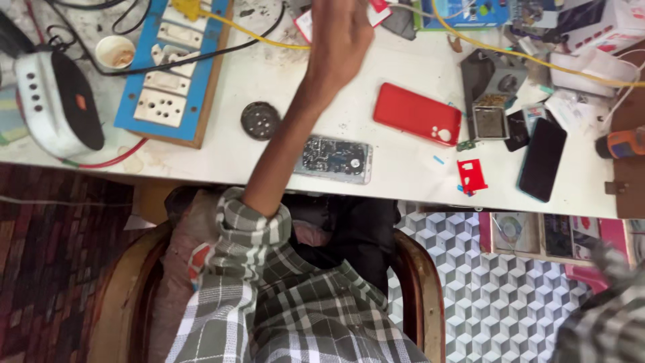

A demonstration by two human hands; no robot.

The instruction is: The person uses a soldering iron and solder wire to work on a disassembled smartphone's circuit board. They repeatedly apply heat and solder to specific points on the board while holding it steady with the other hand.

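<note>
The left hand (339,40) reaches far across the white table (403,168), its fingers running out of view at the top edge, so I cannot tell whether it is loose, clenched or gripping anything. It hovers over the back of the table, close to a yellow cable (269,39) that crosses just beside the wrist. The forearm stretches back over an opened phone (334,159), which lies near the table's front edge with its circuit board showing. Just left of the arm sits a round black disc (260,120). Further left lies a blue socket board (176,67), and beyond it a white and black speaker (57,101). Right of the arm lies a red phone case (417,113), then a small metal box (490,121), a black phone (542,159) and a small red piece (471,176). The right hand is not visible; only a checked sleeve (605,323) shows at the lower right corner.
</note>
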